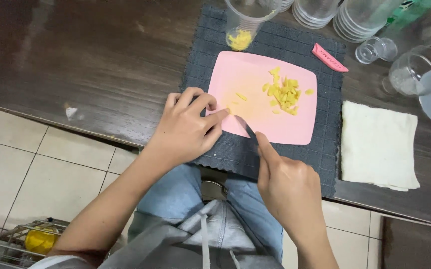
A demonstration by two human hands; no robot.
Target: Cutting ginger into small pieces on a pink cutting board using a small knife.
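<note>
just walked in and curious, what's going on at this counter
A person is cutting something small and yellow on a pink cutting board that lies on a dark grey mat. The left hand pins a tiny yellow piece at the board's near edge, while the right hand holds a knife with its tip beside that piece. A pile of cut yellow bits sits farther up the board, and a clear cup beyond holds more.

Left of the pink cutting board [255, 79] the dark tabletop [86, 55] lies open, while clear cups [245, 20] crowd behind it and a white cloth [377, 144] lies to its right.
</note>
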